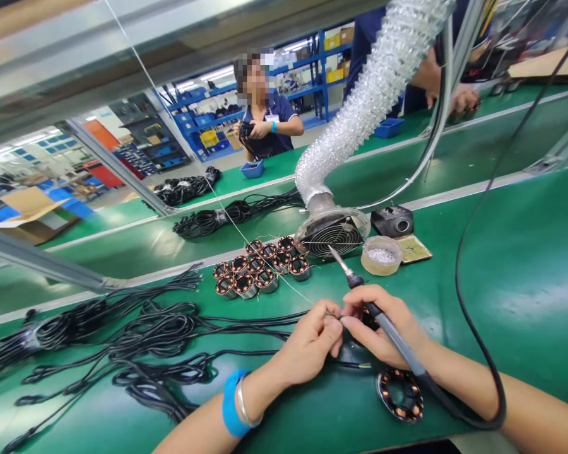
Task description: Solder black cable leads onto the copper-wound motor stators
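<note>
My right hand (390, 325) is closed round a soldering iron (392, 337), its tip pointing up and away to the left. Its thumb and forefinger also pinch together, meeting the fingertips of my left hand (315, 340). Closed in a pinch, my left hand grips what looks like the end of a black cable (293, 317); the fingers hide most of it. A thin solder wire (284, 280) slants down from above towards that hand. Below my right hand, a ring-shaped motor stator (400, 395) with copper windings lies on the green bench, near a cable end with bare coloured wires (360, 365).
Several copper-wound stators (258, 268) stand grouped ahead. Black cable bundles (156, 328) cover the left. A fume extractor (334, 236) with a silver duct (360, 107), a round tub (381, 255) and a sponge tray (413, 249) stand ahead. A co-worker (269, 123) handles black cables across the bench.
</note>
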Available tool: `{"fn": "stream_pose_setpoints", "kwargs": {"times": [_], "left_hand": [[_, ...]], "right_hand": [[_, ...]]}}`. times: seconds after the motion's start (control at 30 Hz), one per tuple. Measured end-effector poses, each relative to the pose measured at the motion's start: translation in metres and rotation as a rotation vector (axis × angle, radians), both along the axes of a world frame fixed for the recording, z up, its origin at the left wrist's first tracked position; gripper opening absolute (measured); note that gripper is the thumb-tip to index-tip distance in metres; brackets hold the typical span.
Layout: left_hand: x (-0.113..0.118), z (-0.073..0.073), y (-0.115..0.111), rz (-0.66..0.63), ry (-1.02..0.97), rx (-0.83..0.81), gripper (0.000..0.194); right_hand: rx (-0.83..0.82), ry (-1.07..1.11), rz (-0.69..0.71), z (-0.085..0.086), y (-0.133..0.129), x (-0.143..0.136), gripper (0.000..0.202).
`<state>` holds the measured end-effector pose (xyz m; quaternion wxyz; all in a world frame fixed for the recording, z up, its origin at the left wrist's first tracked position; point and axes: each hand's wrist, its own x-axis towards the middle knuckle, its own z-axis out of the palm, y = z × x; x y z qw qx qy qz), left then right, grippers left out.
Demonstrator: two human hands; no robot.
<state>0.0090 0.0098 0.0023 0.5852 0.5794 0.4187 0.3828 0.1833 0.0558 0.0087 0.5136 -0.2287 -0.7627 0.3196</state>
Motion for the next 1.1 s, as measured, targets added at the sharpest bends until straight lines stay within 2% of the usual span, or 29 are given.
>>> {"fn": "stream_pose_setpoints", "kwargs": {"times": [0.23,0.43,0.53,0.7,0.77,0.83,0.9,0.97,1.03,1.1], "left_hand": [[0.013,-0.002,-0.004,0.251,-0.261,-0.163,0.043],[0.013,0.003,-0.003,0.266,-0.316,-0.360,0.050],[0.009,0.004,-0.001,0.268,-0.183,-0.311,0.049],[0.000,0.007,0.000,0.221,0.299,0.018,0.030],[-0.001,0.010,-0.002,0.159,0.373,0.074,0.020],[-0.001,0.015,-0.003,0.101,0.419,0.083,0.018],[-0.002,0.022,-0.003,0.069,0.495,0.075,0.020],[-0.004,0.028,-0.001,0.061,0.544,0.075,0.022],[-0.007,0.030,0.001,0.055,0.516,0.062,0.022],[-0.008,0.027,0.004,0.046,0.427,0.011,0.023]], "right_hand": [[0.028,-0.027,-0.159,-0.008,-0.016,-0.012,0.023],[0.071,-0.043,-0.109,-0.013,-0.019,-0.015,0.025],[0.133,-0.080,-0.081,-0.009,-0.017,-0.014,0.023],[0.265,-0.156,-0.043,0.004,-0.010,-0.013,0.029],[0.307,-0.187,0.036,0.007,-0.007,-0.013,0.027],[0.339,-0.201,0.073,0.008,-0.004,-0.012,0.026],[0.278,-0.192,0.023,0.007,0.000,-0.008,0.024],[0.121,-0.167,-0.041,0.006,0.004,-0.001,0.024],[-0.036,-0.164,-0.027,0.003,0.007,0.006,0.027],[-0.094,-0.185,0.033,0.001,0.009,0.010,0.031]]}}
